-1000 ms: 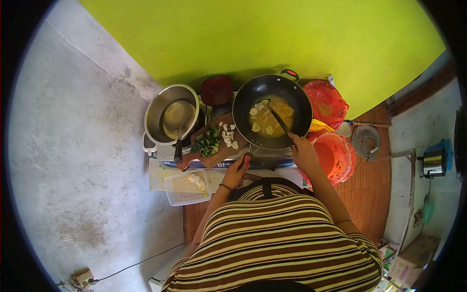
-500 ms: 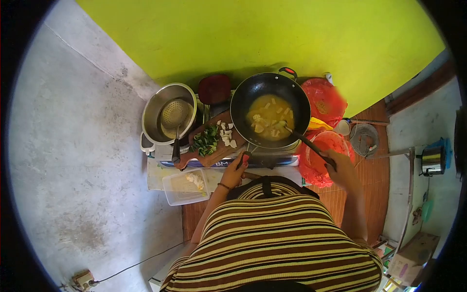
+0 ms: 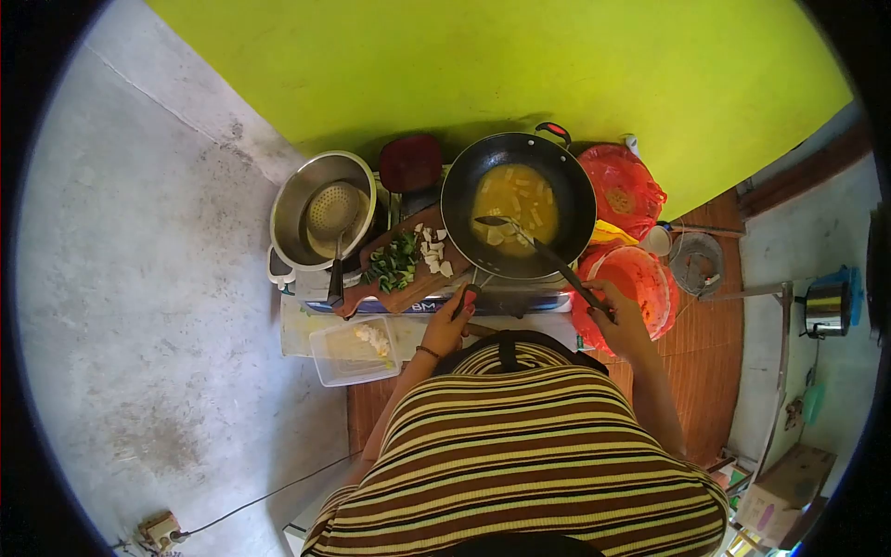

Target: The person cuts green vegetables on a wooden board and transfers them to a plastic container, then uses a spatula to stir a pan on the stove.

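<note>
A cook in a striped shirt stirs a black wok of pale chunks in yellow broth on a low stove. The right hand is closed around the end of a long dark spatula, whose blade lies in the food — well out from the hand, over the wok's near rim. The left hand grips the wok's red-tipped handle, steadying it. Chopped greens wait on a cutting board just left of the wok — likely the next addition, calling for a free hand.
</note>
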Motion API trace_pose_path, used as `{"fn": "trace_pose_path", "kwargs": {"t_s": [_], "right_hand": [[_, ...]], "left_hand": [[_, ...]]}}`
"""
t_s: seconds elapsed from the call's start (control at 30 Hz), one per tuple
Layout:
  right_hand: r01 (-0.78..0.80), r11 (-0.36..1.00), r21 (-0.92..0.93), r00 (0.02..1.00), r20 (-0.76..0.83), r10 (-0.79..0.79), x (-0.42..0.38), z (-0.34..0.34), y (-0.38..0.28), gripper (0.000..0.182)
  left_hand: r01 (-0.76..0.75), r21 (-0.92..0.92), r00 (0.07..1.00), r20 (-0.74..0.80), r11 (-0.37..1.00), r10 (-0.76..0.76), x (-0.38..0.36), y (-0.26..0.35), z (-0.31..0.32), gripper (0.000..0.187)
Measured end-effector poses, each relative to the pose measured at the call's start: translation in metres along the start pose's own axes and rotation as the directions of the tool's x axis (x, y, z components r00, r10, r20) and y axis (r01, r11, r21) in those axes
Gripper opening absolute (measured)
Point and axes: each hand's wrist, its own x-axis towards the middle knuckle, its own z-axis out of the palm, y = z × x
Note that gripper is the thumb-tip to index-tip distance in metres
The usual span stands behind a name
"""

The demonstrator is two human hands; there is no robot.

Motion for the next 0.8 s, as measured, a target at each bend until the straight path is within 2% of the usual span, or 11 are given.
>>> {"fn": "trace_pose_path", "kwargs": {"t_s": [0.2,0.27,0.4,0.5,0.57,0.7,0.8], "right_hand": [[0.027,0.999,-0.044,0.999,0.019,-0.026,0.004,0.005,-0.003,0.035],[0.062,0.997,-0.056,0.998,-0.005,-0.062,0.003,0.010,0.003,0.036],[0.038,0.997,-0.069,0.999,0.007,-0.037,0.002,0.008,0.000,0.035],[0.040,0.998,-0.050,0.999,-0.012,-0.040,0.002,0.009,-0.001,0.035],[0.058,0.997,-0.057,0.998,-0.015,-0.059,0.002,0.010,0.002,0.034],[-0.011,0.999,-0.045,1.000,0.017,0.012,0.002,0.010,0.000,0.034],[-0.092,0.996,-0.014,0.995,0.032,0.092,0.002,0.007,-0.003,0.034]], "left_hand": [[0.052,-0.031,0.998,0.027,0.998,-0.051,-0.004,0.012,-0.001,0.054],[0.042,-0.010,0.999,0.025,0.999,-0.042,-0.003,0.010,-0.001,0.054],[0.032,0.004,0.999,0.030,0.999,-0.032,-0.002,0.009,-0.002,0.054],[-0.024,-0.048,1.000,0.016,0.999,0.024,0.001,0.002,0.000,0.055],[0.032,-0.062,0.999,0.026,0.998,-0.031,-0.002,0.005,0.000,0.055],[0.048,-0.094,0.999,0.025,0.994,-0.045,-0.002,0.005,0.000,0.056],[0.018,-0.036,0.999,0.031,0.999,-0.017,-0.001,0.003,-0.002,0.056]]}}
